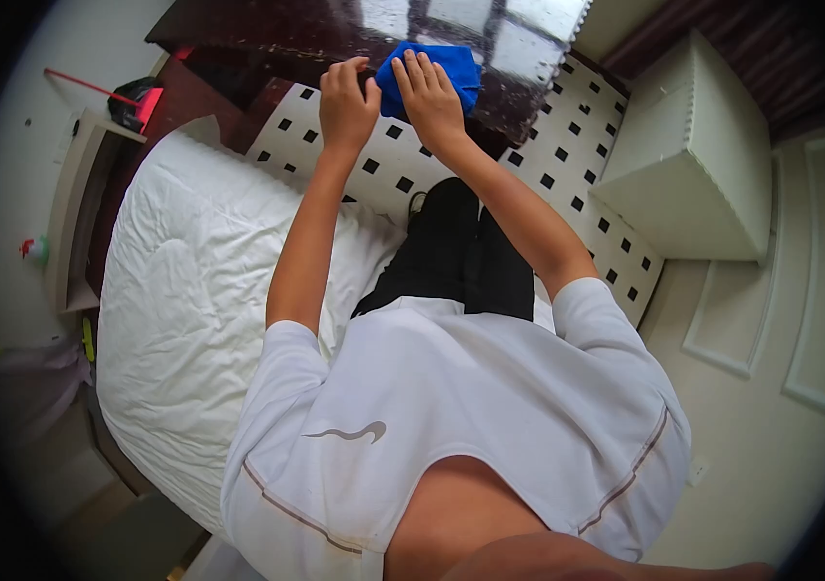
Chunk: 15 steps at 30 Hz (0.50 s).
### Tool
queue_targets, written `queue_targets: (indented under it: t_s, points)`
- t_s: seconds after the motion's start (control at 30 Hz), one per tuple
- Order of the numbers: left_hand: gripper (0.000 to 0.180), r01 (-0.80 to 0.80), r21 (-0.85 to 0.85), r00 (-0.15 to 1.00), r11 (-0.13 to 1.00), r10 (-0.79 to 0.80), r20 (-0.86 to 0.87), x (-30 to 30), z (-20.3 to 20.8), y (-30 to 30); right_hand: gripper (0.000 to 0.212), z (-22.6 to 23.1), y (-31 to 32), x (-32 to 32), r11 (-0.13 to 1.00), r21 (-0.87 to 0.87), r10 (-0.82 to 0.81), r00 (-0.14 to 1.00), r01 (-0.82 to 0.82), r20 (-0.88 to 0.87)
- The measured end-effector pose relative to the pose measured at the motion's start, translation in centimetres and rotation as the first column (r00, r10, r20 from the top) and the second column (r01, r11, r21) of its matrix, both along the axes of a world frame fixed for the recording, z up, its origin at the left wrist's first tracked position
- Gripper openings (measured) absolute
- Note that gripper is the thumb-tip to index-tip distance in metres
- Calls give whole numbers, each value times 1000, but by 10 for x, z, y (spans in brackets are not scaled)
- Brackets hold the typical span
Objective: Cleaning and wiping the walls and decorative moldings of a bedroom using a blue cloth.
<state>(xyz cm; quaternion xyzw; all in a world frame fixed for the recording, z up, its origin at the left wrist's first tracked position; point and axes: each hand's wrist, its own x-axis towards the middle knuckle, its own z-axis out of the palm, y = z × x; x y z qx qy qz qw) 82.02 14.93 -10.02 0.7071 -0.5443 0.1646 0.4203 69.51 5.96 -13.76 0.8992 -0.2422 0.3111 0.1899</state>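
Note:
A blue folded cloth (465, 70) lies at the near edge of a dark, glossy table (325, 31). My right hand (429, 101) rests on top of it, palm down, with the fingers stretched out flat. Just left of the cloth is my left hand (347, 108), its fingers loosely bent and its thumb apart from them. Nothing shows in the left hand. Whether its fingertips touch the table or the cloth's edge, I cannot tell.
A bed with a rumpled white cover (199, 261) is at my left. A white cabinet (688, 155) stands at the right on the white floor with black squares (548, 181). Far left, a red dustpan (150, 107) is near a dark bag.

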Motion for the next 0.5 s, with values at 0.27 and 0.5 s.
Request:
queue_targets:
  t_s: [0.27, 0.5]
  points:
    - [42, 565, 211, 774, 797, -601, 197, -164, -19, -46, 69, -15, 18, -169, 825, 557, -161, 907, -93, 390]
    - [53, 362, 514, 737, 778, -576, 353, -179, -18, -93, 59, -23, 6, -168, 31, 472, -436, 413, -881, 800]
